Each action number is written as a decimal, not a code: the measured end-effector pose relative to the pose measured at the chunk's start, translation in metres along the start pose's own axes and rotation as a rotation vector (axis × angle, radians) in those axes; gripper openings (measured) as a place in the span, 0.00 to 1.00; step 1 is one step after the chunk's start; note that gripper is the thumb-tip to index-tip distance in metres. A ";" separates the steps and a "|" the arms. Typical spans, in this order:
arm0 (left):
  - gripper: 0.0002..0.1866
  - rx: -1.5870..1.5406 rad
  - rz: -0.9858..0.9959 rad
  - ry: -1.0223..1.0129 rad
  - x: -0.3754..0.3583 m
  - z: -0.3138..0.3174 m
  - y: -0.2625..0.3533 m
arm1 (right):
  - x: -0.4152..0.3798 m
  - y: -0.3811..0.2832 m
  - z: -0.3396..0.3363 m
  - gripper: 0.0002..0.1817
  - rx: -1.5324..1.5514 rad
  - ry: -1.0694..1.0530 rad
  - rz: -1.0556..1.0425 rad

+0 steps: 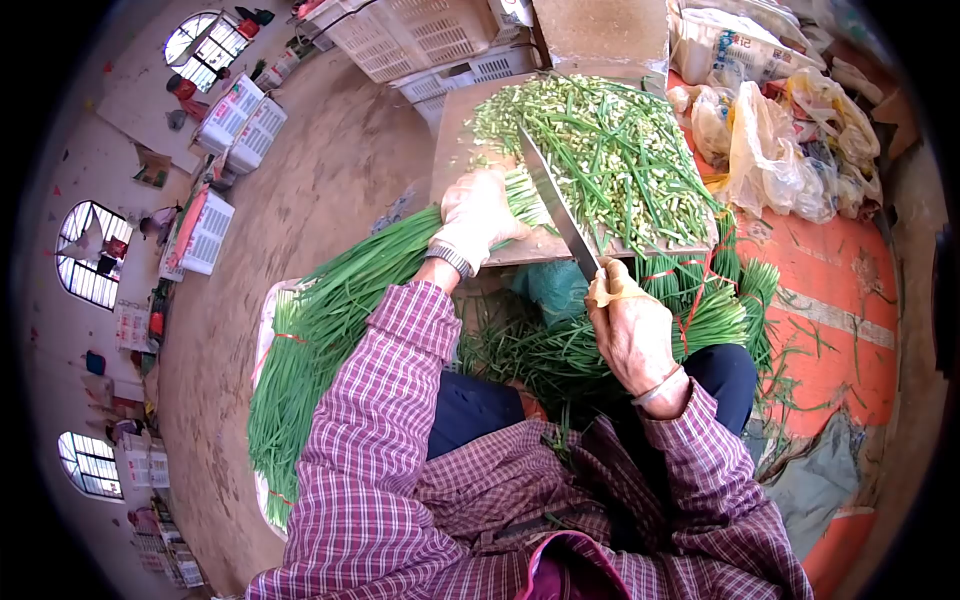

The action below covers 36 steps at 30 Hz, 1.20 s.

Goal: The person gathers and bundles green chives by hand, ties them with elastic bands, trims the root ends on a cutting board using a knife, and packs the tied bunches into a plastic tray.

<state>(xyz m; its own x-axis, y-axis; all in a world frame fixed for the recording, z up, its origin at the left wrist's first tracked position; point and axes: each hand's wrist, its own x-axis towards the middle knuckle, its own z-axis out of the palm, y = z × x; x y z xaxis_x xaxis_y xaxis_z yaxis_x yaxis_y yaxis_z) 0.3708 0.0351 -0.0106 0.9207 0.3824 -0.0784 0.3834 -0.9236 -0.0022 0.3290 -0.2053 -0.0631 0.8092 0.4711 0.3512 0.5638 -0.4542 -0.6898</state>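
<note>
My left hand [478,215], with a watch at the wrist, is closed around a bunch of garlic chives [385,250]. Their pale cut ends stick out past my fingers onto the cutting board [455,125], while the long green leaves trail down to the left. In my right hand [635,330] is the handle of a long-bladed knife [556,192]. Its blade slants up and left across the board, just right of the bunch's pale ends. Chopped chives [620,165] and some long loose strands cover much of the board.
More tied chive bundles [700,310] lie under the board's near edge, beside a teal bag [555,292]. A white container [268,330] with chives stands at left. White crates [415,40] are stacked behind; plastic bags [770,150] pile up on the right above an orange mat [830,340].
</note>
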 end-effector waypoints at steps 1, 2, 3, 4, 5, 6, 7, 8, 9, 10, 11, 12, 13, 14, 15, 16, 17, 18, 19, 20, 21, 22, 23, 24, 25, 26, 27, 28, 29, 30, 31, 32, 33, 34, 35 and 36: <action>0.45 -0.006 0.006 0.012 -0.002 0.000 0.000 | -0.001 0.003 0.004 0.11 -0.022 -0.010 -0.025; 0.45 -0.012 0.011 0.019 0.002 0.000 0.003 | 0.004 0.006 0.007 0.10 -0.057 -0.013 0.013; 0.45 -0.013 0.010 0.021 0.002 0.000 0.002 | 0.004 0.006 0.008 0.10 -0.059 -0.012 0.011; 0.45 -0.025 0.018 0.030 0.002 0.001 0.001 | 0.005 0.006 0.009 0.09 -0.085 -0.007 0.003; 0.45 -0.037 0.026 0.037 0.001 0.002 0.000 | 0.005 0.005 0.009 0.08 -0.111 -0.002 -0.005; 0.45 -0.038 0.027 0.035 0.001 0.004 0.000 | 0.006 0.004 0.008 0.08 -0.112 -0.004 -0.003; 0.44 -0.022 0.015 0.035 0.002 0.004 0.001 | 0.009 0.001 0.006 0.08 -0.131 -0.026 0.009; 0.42 -0.005 0.006 0.037 0.002 0.003 0.002 | 0.011 -0.001 0.004 0.08 -0.152 -0.045 0.021; 0.42 -0.007 0.008 0.035 0.007 0.004 0.004 | 0.017 0.003 0.003 0.08 -0.155 -0.046 0.024; 0.41 -0.012 0.014 0.021 0.005 0.002 0.003 | 0.018 0.003 0.004 0.09 -0.160 -0.050 0.023; 0.39 -0.016 0.020 0.005 0.004 0.001 0.004 | 0.019 0.004 0.006 0.10 -0.166 -0.056 0.022; 0.39 -0.019 0.021 0.005 0.003 0.001 0.004 | 0.020 0.004 0.007 0.11 -0.171 -0.051 -0.002; 0.38 0.002 0.017 0.005 0.003 0.002 0.004 | 0.022 0.005 0.007 0.11 -0.172 -0.052 0.001; 0.37 0.022 0.015 0.004 0.004 0.004 0.004 | 0.024 0.005 0.007 0.11 -0.175 -0.068 -0.010; 0.37 0.019 0.020 0.002 0.005 0.006 0.005 | 0.028 0.005 0.006 0.11 -0.179 -0.083 -0.020; 0.37 0.024 0.035 0.037 0.008 0.009 0.007 | 0.037 0.007 0.003 0.12 -0.158 -0.151 0.027; 0.37 0.030 0.048 0.075 0.006 0.010 0.006 | 0.044 0.006 0.001 0.14 -0.135 -0.217 0.071; 0.37 0.030 0.049 0.072 0.005 0.012 0.005 | 0.051 0.011 0.003 0.13 -0.146 -0.241 0.045; 0.37 0.042 0.055 0.088 0.002 0.011 0.005 | 0.055 0.013 0.005 0.13 -0.157 -0.264 0.019; 0.36 0.053 0.060 0.105 0.001 0.010 0.005 | 0.057 0.011 0.004 0.11 -0.232 -0.238 -0.012; 0.36 0.049 0.061 0.101 0.002 0.010 0.004 | 0.058 0.012 0.004 0.11 -0.234 -0.241 -0.010; 0.36 0.028 0.060 0.070 0.002 0.007 0.004 | 0.058 0.014 0.003 0.12 -0.206 -0.242 -0.020; 0.35 0.008 0.060 0.039 0.004 0.006 0.004 | 0.058 0.016 0.004 0.12 -0.177 -0.242 -0.030; 0.35 0.005 0.062 0.033 0.005 0.007 0.005 | 0.057 0.016 0.006 0.12 -0.213 -0.234 -0.040; 0.35 0.015 0.068 0.069 0.005 0.009 0.004 | 0.058 0.018 0.013 0.12 -0.212 -0.238 -0.036; 0.34 0.025 0.075 0.105 0.003 0.011 0.003 | 0.061 0.020 0.021 0.12 -0.209 -0.235 -0.059; 0.34 0.024 0.076 0.102 0.002 0.011 0.003 | 0.067 0.021 0.026 0.11 -0.207 -0.232 -0.084; 0.34 -0.001 0.070 0.064 0.002 0.009 0.003 | 0.078 0.016 0.030 0.11 -0.223 -0.296 -0.062; 0.34 -0.024 0.067 0.030 0.002 0.005 0.003 | 0.094 0.010 0.043 0.11 -0.244 -0.340 0.069; 0.35 -0.038 0.062 0.022 0.003 0.005 0.003 | 0.105 0.012 0.053 0.11 -0.289 -0.346 0.014; 0.35 -0.037 0.067 0.029 0.003 0.006 0.001 | 0.115 0.025 0.068 0.13 -0.308 -0.311 -0.101; 0.35 -0.041 0.055 0.036 0.003 0.005 0.001 | 0.114 0.023 0.073 0.13 -0.327 -0.261 -0.072; 0.36 -0.048 0.041 0.043 0.002 0.006 0.000 | 0.113 0.021 0.076 0.13 -0.347 -0.213 -0.044; 0.27 -0.021 0.048 0.140 -0.003 0.003 0.004 | 0.110 0.024 0.071 0.12 -0.347 -0.272 -0.090; 0.27 -0.021 0.048 0.142 -0.003 0.002 0.002 | 0.104 0.017 0.057 0.12 -0.348 -0.270 -0.091; 0.27 -0.008 0.038 0.133 -0.002 0.001 0.001 | 0.091 0.014 0.041 0.10 -0.355 -0.308 -0.043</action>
<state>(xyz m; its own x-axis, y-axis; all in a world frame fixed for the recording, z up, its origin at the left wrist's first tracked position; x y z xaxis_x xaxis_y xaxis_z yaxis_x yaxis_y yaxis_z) 0.3696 0.0330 -0.0115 0.9361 0.3476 0.0541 0.3478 -0.9376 0.0059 0.4038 -0.1375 -0.0664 0.7276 0.6729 0.1332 0.6606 -0.6350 -0.4004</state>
